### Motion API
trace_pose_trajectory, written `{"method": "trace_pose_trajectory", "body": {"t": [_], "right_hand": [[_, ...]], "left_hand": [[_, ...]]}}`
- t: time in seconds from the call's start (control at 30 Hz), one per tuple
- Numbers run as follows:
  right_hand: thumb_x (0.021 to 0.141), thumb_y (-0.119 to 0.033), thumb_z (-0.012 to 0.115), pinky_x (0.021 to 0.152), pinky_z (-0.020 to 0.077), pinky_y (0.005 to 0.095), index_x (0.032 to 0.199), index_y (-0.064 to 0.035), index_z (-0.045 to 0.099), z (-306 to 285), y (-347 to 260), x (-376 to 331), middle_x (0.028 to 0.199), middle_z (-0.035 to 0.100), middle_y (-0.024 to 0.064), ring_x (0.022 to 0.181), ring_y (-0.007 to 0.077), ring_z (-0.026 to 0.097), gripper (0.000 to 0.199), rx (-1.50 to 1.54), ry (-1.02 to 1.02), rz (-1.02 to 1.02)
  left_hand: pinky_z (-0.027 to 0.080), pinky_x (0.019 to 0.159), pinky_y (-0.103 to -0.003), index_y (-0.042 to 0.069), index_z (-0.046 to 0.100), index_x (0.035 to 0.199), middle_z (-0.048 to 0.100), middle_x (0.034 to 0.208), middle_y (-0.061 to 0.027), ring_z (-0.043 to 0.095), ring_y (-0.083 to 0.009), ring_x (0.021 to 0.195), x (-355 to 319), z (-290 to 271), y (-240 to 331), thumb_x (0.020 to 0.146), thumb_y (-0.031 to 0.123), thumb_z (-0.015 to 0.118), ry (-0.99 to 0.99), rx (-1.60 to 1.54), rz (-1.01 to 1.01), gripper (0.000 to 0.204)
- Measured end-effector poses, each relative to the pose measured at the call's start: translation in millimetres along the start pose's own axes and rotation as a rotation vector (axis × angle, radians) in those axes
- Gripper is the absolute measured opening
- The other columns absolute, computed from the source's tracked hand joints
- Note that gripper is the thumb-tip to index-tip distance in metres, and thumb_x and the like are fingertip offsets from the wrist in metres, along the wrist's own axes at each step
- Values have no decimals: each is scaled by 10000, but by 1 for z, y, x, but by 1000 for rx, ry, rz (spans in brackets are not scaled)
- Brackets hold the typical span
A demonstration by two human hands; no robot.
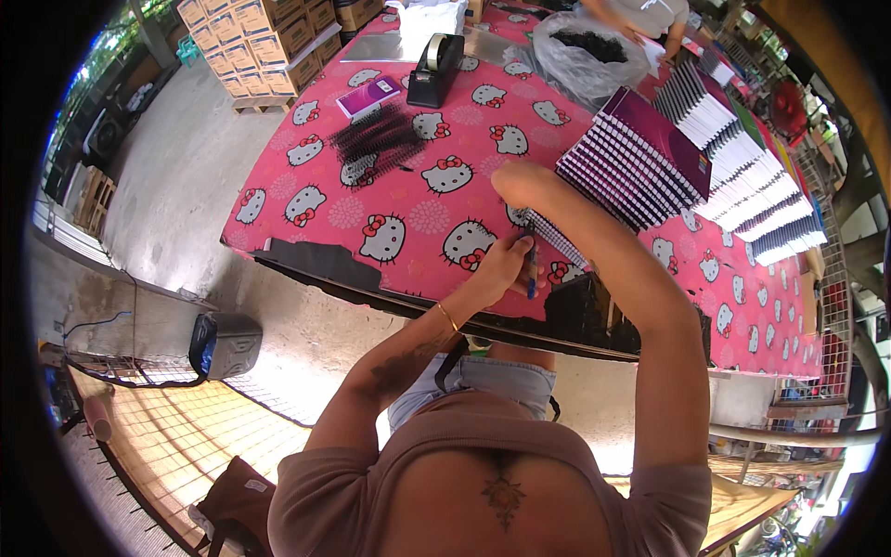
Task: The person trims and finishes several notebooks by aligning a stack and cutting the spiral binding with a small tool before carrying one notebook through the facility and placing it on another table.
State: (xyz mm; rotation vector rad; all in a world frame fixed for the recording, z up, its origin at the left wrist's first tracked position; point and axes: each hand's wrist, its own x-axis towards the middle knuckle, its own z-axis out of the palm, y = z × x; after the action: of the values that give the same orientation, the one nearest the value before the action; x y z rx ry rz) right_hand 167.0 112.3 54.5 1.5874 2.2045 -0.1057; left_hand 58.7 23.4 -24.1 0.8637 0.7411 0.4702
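My left hand (509, 264) is closed around a slim blue and dark tool (532, 271) near the table's front edge; its exact kind is too small to tell. Just beyond it, my right hand (522, 185) is curled, its fingers turned under and mostly hidden, so what they grip cannot be made out. Beneath my right forearm lies a spiral-bound notebook (555, 239), its coil edge next to both hands and the rest partly covered. A tall stack of purple-covered spiral notebooks (640, 153) rises right of my right forearm.
Loose black binding coils (376, 141), a purple booklet (368, 97) and a tape dispenser (436, 72) lie on the pink table cover (348, 190). More notebook stacks (742, 162) stand at right. Beyond are a plastic bag of black coils (594, 56) and another person's arm (613, 17).
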Motion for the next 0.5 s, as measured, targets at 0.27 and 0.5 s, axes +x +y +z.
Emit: {"method": "trace_pose_trajectory", "body": {"t": [0.27,0.5], "right_hand": [[703,-15,731,750,554,409,942,-2,715,-2,-2,6,956,693,193,904,319,682,240,40,-137,-17],[747,-13,673,754,552,415,942,4,712,6,-2,6,980,686,204,916,324,678,199,64,-49,-3]], "left_hand": [[577,523,-387,-29,473,1087,636,833,-149,690,-293,694,15,-3,5,997,293,404,62,9,-6,342],[567,502,-396,-27,467,1055,630,857,-169,675,-313,658,5,-2,3,1003,258,380,7,-55,-70,303]]}}
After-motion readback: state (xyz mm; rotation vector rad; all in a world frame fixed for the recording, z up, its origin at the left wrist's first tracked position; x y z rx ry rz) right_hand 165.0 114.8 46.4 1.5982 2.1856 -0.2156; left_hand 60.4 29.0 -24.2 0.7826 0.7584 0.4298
